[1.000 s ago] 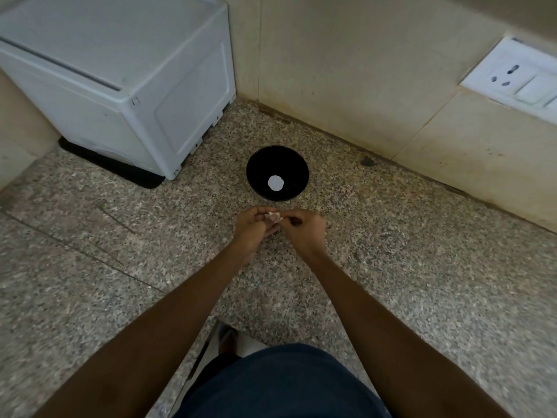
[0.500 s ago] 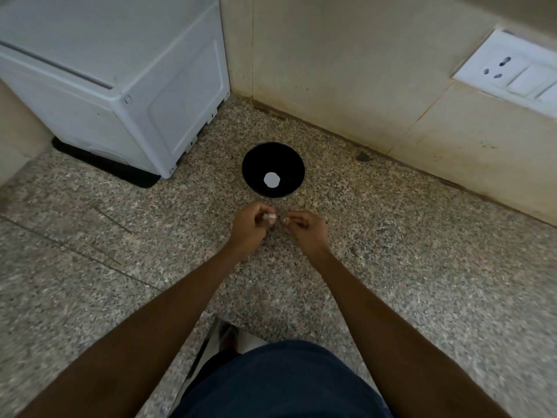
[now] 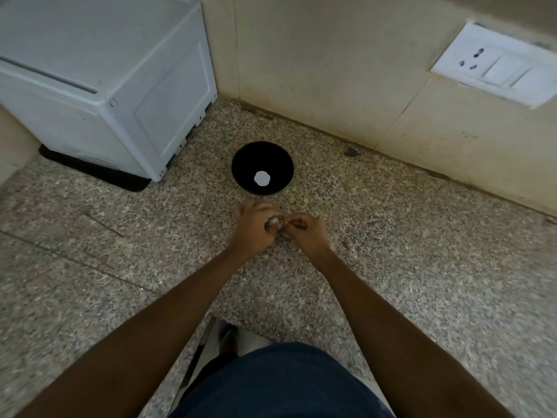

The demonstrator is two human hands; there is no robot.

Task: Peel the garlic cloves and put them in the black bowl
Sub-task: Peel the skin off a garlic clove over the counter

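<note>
The black bowl [image 3: 283, 164] stands on the speckled granite counter [image 3: 407, 236], with one white round piece [image 3: 261, 178] lying in its bottom. Just in front of the bowl, my left hand [image 3: 253, 227] grips a small pale garlic clove [image 3: 273, 220] in curled fingers. My right hand [image 3: 304, 233] meets it from the right and pinches at the clove's skin with thumb and fingertips. Most of the clove is hidden between the two hands.
A white box-shaped appliance [image 3: 105, 76] on a black mat fills the back left. The tiled wall runs along the back, with a white socket and switch plate [image 3: 497, 64] at the upper right. A small dark speck [image 3: 350, 152] lies by the wall.
The hands parted slightly half a second ago and have come back together on the clove. The view has shifted a little; the bowl has not moved.
</note>
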